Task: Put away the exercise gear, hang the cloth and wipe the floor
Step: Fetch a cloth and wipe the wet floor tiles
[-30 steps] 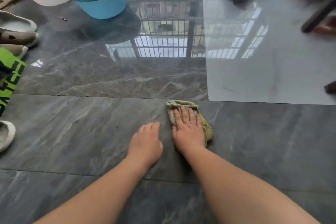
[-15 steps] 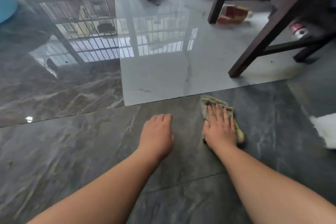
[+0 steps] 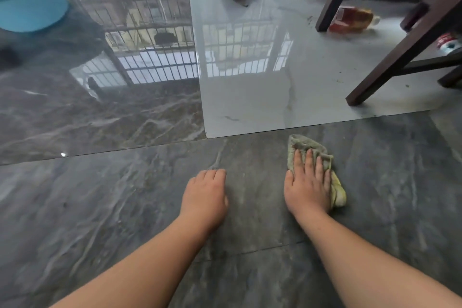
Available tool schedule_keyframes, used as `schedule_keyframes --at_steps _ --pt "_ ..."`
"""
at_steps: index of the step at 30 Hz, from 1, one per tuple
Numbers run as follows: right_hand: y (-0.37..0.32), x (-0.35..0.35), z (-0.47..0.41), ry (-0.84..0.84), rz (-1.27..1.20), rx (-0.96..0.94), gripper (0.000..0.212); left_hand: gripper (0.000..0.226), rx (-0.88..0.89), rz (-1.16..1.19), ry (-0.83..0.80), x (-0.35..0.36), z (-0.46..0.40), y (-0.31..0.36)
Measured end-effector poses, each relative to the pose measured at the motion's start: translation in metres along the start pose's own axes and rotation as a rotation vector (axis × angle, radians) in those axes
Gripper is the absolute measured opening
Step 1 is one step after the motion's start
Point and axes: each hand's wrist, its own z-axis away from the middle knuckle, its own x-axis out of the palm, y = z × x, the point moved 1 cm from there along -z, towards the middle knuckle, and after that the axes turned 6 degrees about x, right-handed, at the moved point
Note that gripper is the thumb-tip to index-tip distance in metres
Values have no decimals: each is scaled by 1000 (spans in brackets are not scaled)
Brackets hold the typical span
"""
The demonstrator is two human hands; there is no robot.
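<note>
Pressing your right hand (image 3: 308, 189) flat on the crumpled green-yellow cloth (image 3: 312, 157), long axis pointing away; left hand (image 3: 205, 195) braces bare on the dark marble floor (image 3: 125, 207).

Two bare forearms enter from the bottom edge, w/ no sleeves, cuffs or fabric anywhere on them up to the frame border. No gloves on either of the hands. Left hand (image 3: 205, 195): plump, rounded back, short fingers w/ knuckles showing as soft bumps; nails not visible. Right hand (image 3: 308, 189): broad back, four short fingers plus thumb, nails short, trimmed, unpainted. No rings, watch, bracelet or bands on wrists or fingers. Forearms smooth, thick, w/ faint small spots on the right one near the wrist. Rest of the body is out of view.
</note>
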Motion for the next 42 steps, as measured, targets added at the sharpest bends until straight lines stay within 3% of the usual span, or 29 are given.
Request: schedule_keyframes --at_steps 7,14,19,23,28,34,42 --pt "-161 14 68 -45 -30 -223 63 55 -213 -11 75 -29 66 -124" --pt "-354 37 186 -168 -18 -668 64 53 -492 -22 119 -38 188 -250" --pt "-414 52 269 -210 55 -983 63 54 -697 -9 132 -34 270 -287" --pt "-403 65 310 -224 23 -1189 61 57 -805 -1 111 -26 310 -286" --pt "-358 67 313 -235 68 -1279 64 55 -746 -22 104 -22 302 -257" --pt "-266 61 272 -158 23 -1037 65 57 -591 15 90 -19 244 -189" --pt "-106 44 177 -118 5 -585 69 59 -203 86 69 9 148 -57"
